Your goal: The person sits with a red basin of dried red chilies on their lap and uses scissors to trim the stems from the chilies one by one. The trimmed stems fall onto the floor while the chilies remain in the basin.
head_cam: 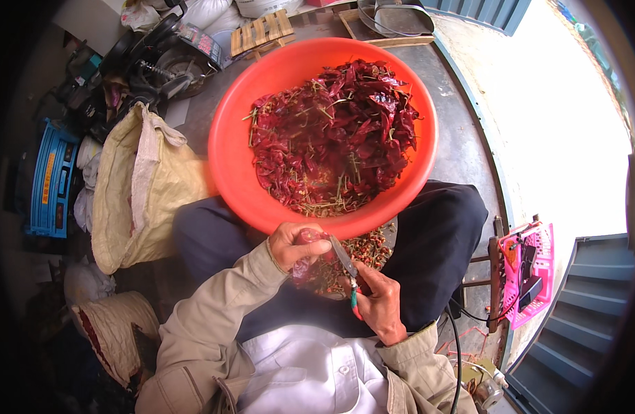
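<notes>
My left hand [291, 251] pinches a dried red chili pepper [311, 236] just over the near rim of an orange-red plastic basin [220, 139]. In my right hand [378, 300] is a pair of scissors [344, 259] with green and red handles. Its blades point up and left and reach the pepper by my left thumb; whether they are parted cannot be made out. Dried red chilies [359, 114] fill much of the basin, with pale stems and seeds at its near side. Below my hands, between my legs, lies a heap of cut stem ends [366, 253].
A yellow woven sack [167, 191] stands open left of the basin, another sack [118, 331] nearer me. On the right, a pink plastic basket [544, 295] rests on a stool, with a black cable [458, 357] below. A scooter [178, 67] and wooden slatted stool [263, 33] stand behind.
</notes>
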`<state>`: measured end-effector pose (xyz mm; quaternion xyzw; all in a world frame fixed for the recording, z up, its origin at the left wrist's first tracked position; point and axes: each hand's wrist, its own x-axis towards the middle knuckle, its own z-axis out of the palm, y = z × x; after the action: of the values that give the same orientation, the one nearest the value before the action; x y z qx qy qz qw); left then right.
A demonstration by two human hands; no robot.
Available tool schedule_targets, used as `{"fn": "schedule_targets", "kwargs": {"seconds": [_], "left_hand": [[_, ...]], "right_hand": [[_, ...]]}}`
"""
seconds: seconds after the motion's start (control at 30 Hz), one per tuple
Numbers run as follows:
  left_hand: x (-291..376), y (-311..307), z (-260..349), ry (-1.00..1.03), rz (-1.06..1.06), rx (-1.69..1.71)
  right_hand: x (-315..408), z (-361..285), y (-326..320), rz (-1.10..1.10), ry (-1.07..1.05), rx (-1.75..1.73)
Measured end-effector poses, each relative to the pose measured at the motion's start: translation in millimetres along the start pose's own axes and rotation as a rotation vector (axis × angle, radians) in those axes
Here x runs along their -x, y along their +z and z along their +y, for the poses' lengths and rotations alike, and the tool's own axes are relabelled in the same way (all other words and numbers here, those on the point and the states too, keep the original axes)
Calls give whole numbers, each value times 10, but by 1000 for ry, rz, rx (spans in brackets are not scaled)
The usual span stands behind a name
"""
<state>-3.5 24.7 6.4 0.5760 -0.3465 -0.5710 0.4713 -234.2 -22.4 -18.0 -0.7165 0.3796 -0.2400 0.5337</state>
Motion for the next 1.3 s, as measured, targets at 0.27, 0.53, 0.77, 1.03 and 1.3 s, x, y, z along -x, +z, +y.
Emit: {"fn": "schedule_targets", "kwargs": {"seconds": [0.27, 0.53, 0.77, 1.03, 1.3], "left_hand": [[50, -16, -19, -181, -44, 302], [78, -55, -51, -242, -87, 523], [131, -34, 52, -173, -50, 521], [306, -90, 234, -153, -1, 365], [802, -418, 483, 138, 430, -174]], "right_hand": [[-3, -160, -182, -454, 659, -640], [210, -68, 4, -599, 613, -1362], [262, -101, 149, -620, 552, -1489], [213, -191, 208, -584, 512, -1641], [-5, 100, -30, -164, 434, -1738]]}}
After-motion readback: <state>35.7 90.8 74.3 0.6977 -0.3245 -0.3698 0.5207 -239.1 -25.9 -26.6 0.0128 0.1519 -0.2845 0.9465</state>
